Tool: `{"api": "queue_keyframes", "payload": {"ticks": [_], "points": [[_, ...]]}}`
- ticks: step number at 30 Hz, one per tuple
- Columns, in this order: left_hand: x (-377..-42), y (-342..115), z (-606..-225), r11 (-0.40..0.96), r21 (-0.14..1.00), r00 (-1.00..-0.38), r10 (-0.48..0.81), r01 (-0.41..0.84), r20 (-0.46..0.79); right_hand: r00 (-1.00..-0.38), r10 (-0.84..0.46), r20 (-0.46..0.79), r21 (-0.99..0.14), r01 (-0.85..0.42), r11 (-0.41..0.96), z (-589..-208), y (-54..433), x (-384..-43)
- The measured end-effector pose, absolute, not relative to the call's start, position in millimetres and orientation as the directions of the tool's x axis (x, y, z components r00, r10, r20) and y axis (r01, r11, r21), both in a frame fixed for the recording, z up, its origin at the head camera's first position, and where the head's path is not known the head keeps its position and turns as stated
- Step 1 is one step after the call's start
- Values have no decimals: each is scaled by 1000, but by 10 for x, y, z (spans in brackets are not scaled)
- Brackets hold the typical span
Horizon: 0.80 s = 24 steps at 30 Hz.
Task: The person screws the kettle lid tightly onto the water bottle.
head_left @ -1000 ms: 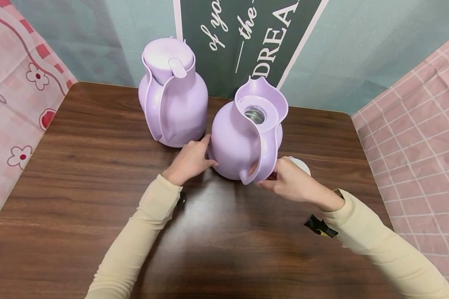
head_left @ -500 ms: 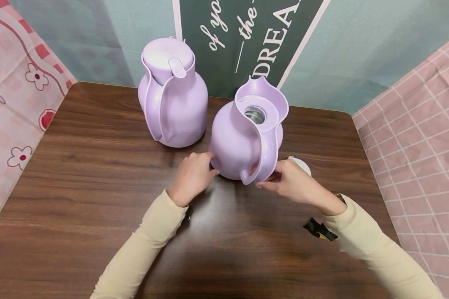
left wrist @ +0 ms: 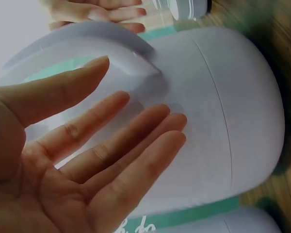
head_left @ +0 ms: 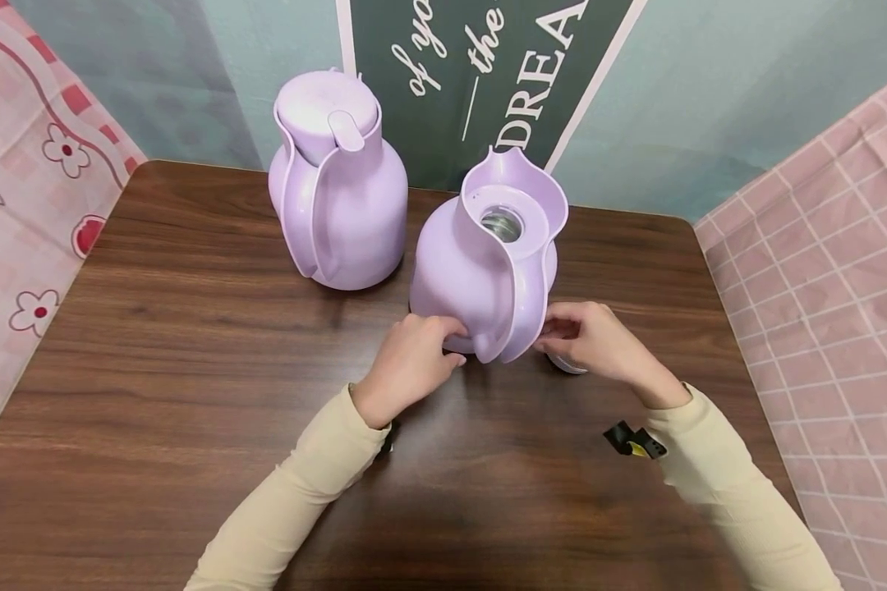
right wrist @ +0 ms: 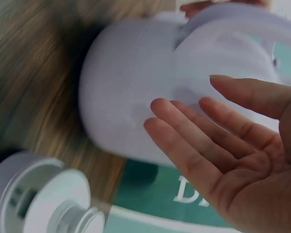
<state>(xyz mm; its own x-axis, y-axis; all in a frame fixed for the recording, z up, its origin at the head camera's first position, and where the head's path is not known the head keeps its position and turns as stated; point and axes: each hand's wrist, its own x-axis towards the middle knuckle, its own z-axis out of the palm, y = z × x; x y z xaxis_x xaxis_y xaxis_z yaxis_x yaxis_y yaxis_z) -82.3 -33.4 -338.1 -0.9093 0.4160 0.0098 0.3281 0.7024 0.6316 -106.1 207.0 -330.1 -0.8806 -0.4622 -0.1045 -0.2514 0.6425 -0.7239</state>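
A lilac thermos jug (head_left: 451, 254) stands on the table without its lid, its round silvery mouth (head_left: 503, 224) uncovered and its handle (head_left: 528, 308) toward me. My left hand (head_left: 412, 361) is low at the jug's front left, fingers extended with the fingertips right at its body; in the left wrist view the left palm (left wrist: 87, 155) shows, holding nothing. On the other side, beside the handle, is my right hand (head_left: 599, 341), its fingers loosely extended in the right wrist view. Partly hidden beneath this hand lies the lid (head_left: 567, 364), whose white stopper (right wrist: 63, 206) shows in the right wrist view.
A second lilac thermos jug (head_left: 365, 205) with its lid on stands to the left. Behind the wooden table (head_left: 155, 353) hangs a blue cloth with a dark green lettered panel (head_left: 443, 90). Pink patterned cloths (head_left: 813, 271) hang at both sides.
My left hand has slid from the jug's left side round to its front. My right hand has shifted slightly right, off the handle, and more of the lid's front shows below it. The jug stays put.
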Motion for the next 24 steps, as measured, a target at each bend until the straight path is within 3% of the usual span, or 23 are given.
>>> {"api": "queue_keyframes", "payload": {"ticks": [14,24], "points": [[-821,-253,-3405,677,653,-886,464,340,-19,-944,-297,-142,-538,-178,824,-3406,2422,-1179],[-819,-197,-3369,658,662,-876,483,359,-5,-908,-311,-282,-404,-182,896,-3517,2536,-1276]]}}
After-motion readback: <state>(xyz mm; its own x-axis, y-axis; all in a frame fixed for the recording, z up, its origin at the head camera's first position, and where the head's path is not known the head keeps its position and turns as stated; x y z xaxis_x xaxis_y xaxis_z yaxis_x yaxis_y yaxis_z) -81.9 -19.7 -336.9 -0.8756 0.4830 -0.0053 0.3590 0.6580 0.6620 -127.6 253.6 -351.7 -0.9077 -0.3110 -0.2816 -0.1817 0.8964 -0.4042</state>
